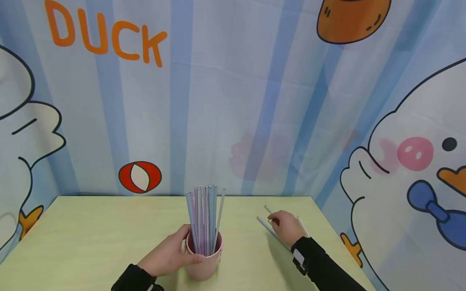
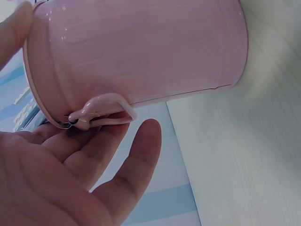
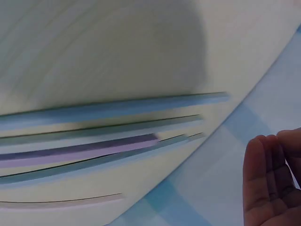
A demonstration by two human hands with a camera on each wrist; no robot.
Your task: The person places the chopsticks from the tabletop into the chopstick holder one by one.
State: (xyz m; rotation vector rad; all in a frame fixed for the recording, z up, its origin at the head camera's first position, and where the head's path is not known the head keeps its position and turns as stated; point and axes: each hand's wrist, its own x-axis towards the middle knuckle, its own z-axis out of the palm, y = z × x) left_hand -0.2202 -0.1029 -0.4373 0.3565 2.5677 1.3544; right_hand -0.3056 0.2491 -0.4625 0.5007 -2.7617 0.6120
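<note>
A small pink metal bucket (image 1: 203,268) stands upright on the table, filled with blue, purple and clear-looking straws (image 1: 204,218). My left hand (image 1: 174,250) grips its rim, the thumb in front and the fingers behind. In the left wrist view, those fingers lie beside the bucket's folded side handle (image 2: 106,106). My right hand (image 1: 287,228) is over several loose straws at the right; nothing shows between its bent fingers and thumb. The right wrist view shows a blue straw (image 3: 117,109), a purple straw (image 3: 84,149) and a pale pink straw (image 3: 61,204) lying side by side.
The pale wood table (image 1: 109,230) reaches back to a blue-and-white striped curtain (image 1: 214,101) printed with ducks and orange lettering. Its right edge runs close beside the loose straws.
</note>
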